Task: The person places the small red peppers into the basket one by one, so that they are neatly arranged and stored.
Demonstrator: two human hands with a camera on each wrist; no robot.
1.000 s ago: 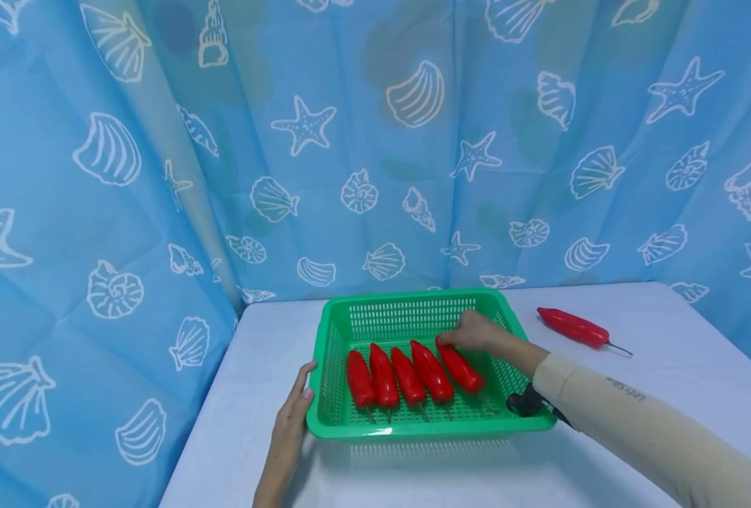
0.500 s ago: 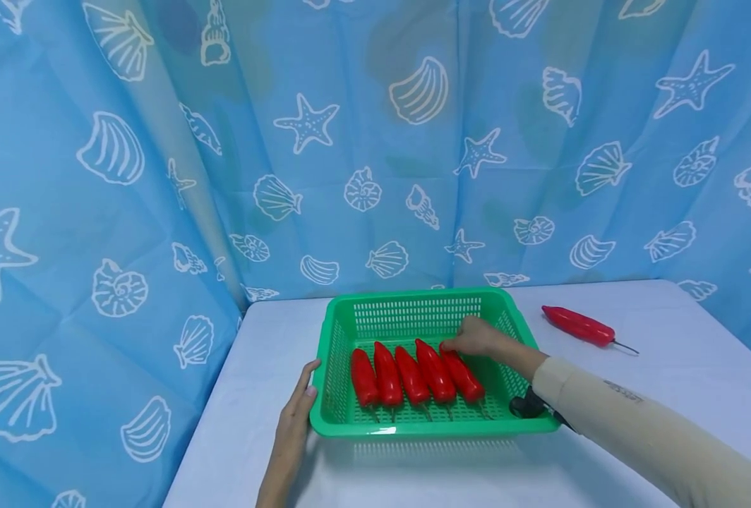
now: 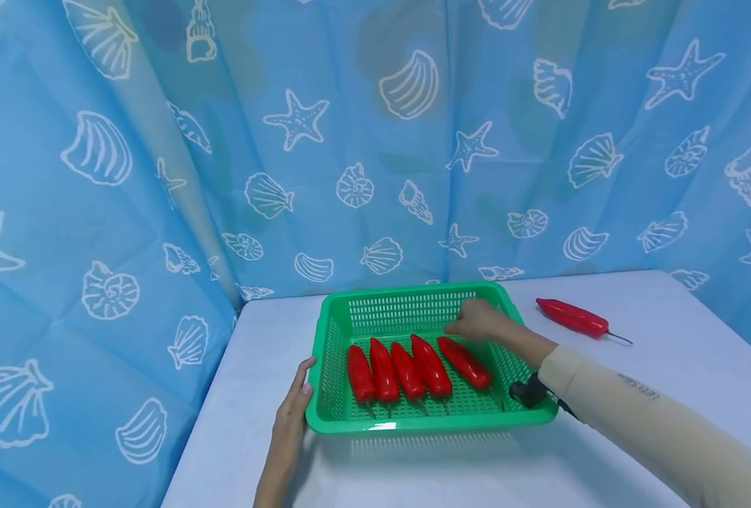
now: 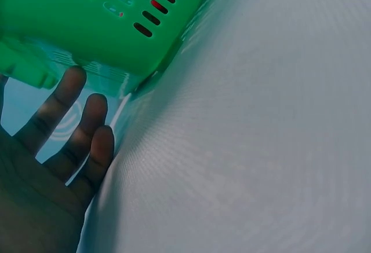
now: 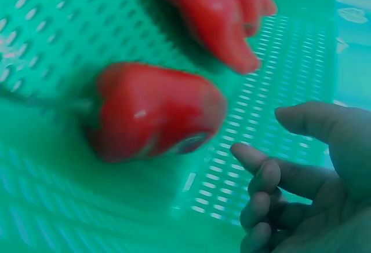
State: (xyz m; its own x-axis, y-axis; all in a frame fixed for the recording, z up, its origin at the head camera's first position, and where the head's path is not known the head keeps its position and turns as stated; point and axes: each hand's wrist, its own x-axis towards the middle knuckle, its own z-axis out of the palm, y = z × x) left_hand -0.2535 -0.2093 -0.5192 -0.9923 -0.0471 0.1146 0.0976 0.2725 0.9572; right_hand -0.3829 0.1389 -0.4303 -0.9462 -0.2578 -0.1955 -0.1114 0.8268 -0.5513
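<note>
In the head view, a green plastic basket (image 3: 426,425) holds several red peppers with thin stems. The rightmost red pepper (image 3: 466,363) lies slanted, a little apart from the row. My right hand (image 3: 477,321) is inside the basket just beyond that pepper's tip. The right wrist view shows this hand (image 5: 301,189) with thumb and index finger spread, nothing between them, and the other fingers bent; the pepper (image 5: 156,111) lies clear of the fingertips. At the basket's left rim rests my left hand (image 3: 289,416). Its fingers (image 4: 72,85) look extended in the left wrist view.
Another red pepper (image 3: 572,317) lies on the white-covered table (image 3: 642,374), right of the basket. A blue shell-print curtain (image 3: 356,247) hangs behind and along the left. A black wrist device (image 3: 528,390) sits by the basket's right front corner.
My right hand has let go of the rightmost pepper and drawn slightly away from it. That pepper came down onto the basket floor. The left hand has stayed at the rim.
</note>
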